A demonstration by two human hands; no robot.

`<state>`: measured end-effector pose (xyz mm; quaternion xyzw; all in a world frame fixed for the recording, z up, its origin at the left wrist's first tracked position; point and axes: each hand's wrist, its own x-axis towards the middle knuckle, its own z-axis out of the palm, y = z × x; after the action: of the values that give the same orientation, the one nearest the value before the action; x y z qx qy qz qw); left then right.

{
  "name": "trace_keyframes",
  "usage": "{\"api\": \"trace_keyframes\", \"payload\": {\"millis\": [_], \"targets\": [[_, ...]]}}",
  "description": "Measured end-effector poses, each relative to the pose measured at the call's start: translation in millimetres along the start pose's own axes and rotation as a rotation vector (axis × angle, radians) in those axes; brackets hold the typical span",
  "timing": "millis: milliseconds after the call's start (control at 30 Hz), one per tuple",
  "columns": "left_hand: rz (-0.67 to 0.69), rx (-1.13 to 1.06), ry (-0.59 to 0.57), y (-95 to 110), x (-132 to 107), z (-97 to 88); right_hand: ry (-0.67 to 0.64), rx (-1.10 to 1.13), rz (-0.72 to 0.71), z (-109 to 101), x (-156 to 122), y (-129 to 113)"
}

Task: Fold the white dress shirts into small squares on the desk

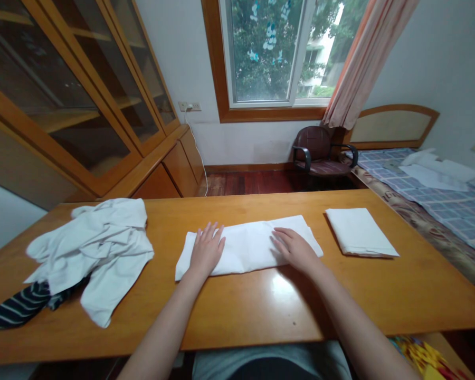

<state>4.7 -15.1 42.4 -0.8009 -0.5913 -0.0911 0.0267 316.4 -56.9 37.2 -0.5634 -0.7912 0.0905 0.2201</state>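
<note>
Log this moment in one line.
left hand: on cloth, left end | right hand: at cloth, right end | folded square: right | rumpled pile: left

1. Can't see white cloth (245, 250) directly under left hand (208, 249) or right hand (296, 249).
2. Lose striped cloth (19, 306) at left edge; can't follow it beneath crumpled garment (106, 243).
3. Can't make out dim interior of cabinet (77, 113), cropped top and left.
4. Can't see top of curtain (374, 60), cut by upper edge.
5. Lose rest of bed (431, 203) past right edge.
6. Can't identify yellow stuff (423, 356) below tabletop (245, 316), cropped at bottom; maybe fabric.
</note>
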Motion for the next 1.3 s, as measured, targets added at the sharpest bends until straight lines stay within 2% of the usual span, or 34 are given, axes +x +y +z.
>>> {"api": "trace_keyframes", "payload": {"millis": [100,200,300,500,633,833,933,1067,1200,1300], "targets": [[0.056,-0.023,-0.034,6.3,0.2,13.1,-0.007,-0.041,-0.055,24.2,18.4,-17.2],[0.062,-0.024,-0.052,2.7,0.1,21.0,-0.058,-0.104,-0.019,42.7,27.7,-22.1],[0.007,-0.001,-0.066,-20.3,-2.1,25.7,-0.049,-0.152,0.106,47.5,25.3,-7.1],[-0.238,-0.010,-0.070,-84.3,-15.2,32.5,0.066,-0.217,0.308,36.6,3.1,44.8],[-0.307,-0.060,-0.022,-105.9,-20.6,36.7,0.149,-0.229,0.429,33.3,-7.1,61.0],[-0.396,-0.253,0.137,-118.6,-16.1,31.1,0.317,-0.153,0.500,20.1,-5.1,81.7],[-0.455,-0.411,0.079,-121.2,-7.9,25.3,0.386,-0.059,0.573,10.9,3.7,92.9],[-0.502,-0.536,-0.007,-122.2,8.3,24.8,0.360,-0.001,0.640,6.6,17.3,100.8],[-0.543,-0.531,0.001,-122.9,20.1,30.8,0.366,0.044,0.643,8.5,23.8,102.1],[-0.585,-0.538,0.034,-124.1,21.9,33.4,0.413,0.060,0.581,8.5,22.4,101.1]]}}
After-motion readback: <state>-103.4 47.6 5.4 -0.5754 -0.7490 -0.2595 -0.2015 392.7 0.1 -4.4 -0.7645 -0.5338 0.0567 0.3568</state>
